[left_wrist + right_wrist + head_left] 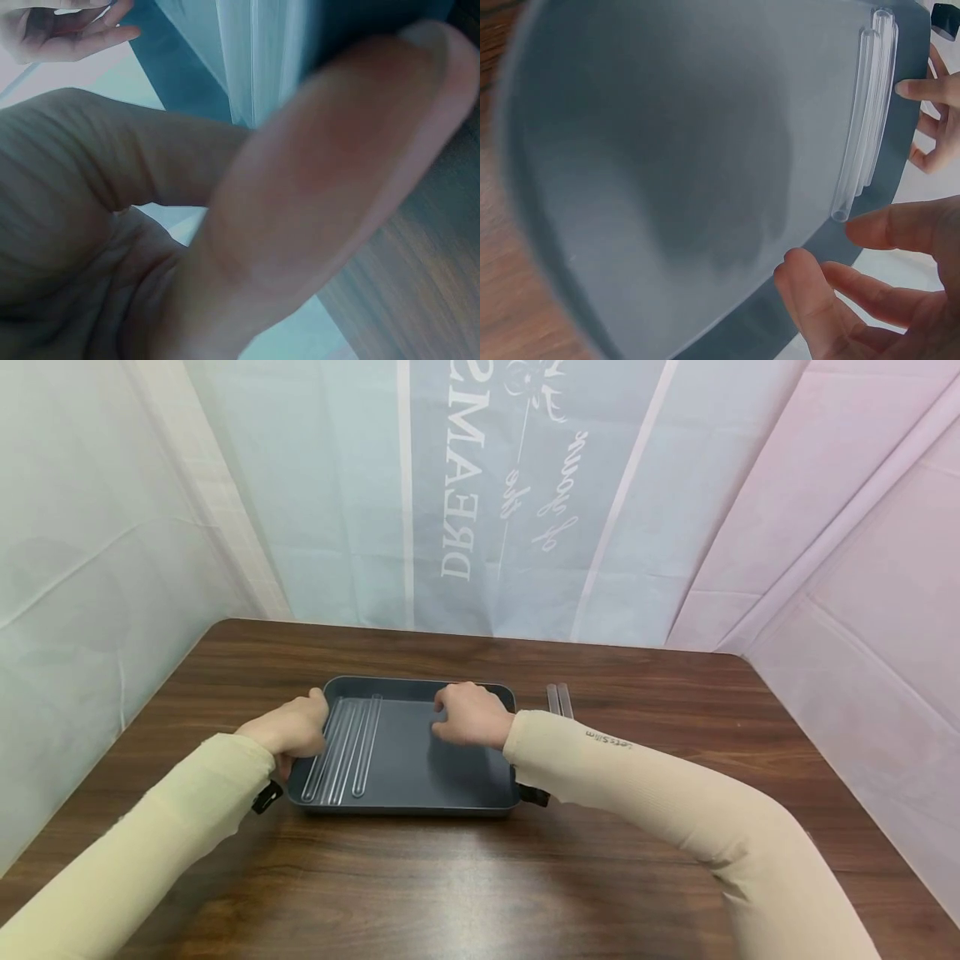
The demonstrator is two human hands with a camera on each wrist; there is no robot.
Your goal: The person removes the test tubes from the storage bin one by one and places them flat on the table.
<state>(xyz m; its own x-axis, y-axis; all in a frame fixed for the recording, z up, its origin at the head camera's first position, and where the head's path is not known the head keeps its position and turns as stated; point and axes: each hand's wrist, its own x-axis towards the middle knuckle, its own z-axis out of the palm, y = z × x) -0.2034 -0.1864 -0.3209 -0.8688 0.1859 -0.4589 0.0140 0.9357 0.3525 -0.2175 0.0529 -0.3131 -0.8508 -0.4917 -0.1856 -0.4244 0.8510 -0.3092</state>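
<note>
A dark grey rectangular tray (408,768) sits on the table, with several clear round-ended tubes, like test tubes (365,756), lying side by side along its left part. My left hand (294,727) grips the tray's left wall, thumb on the inner side and other fingers outside, as the right wrist view shows. Over the tray's right half hovers my right hand (472,716), its fingers loosely bent and apart with nothing between them. In the right wrist view, the fingertips (804,266) appear close to the lower ends of the tubes (866,112), but contact cannot be told.
Two more clear tubes (558,700) lie on the brown wooden table (465,877) right of the tray, partly hidden by my right sleeve (600,760). Printed curtains (337,502) hang behind the table and at both sides. Dark straps show at both wrists.
</note>
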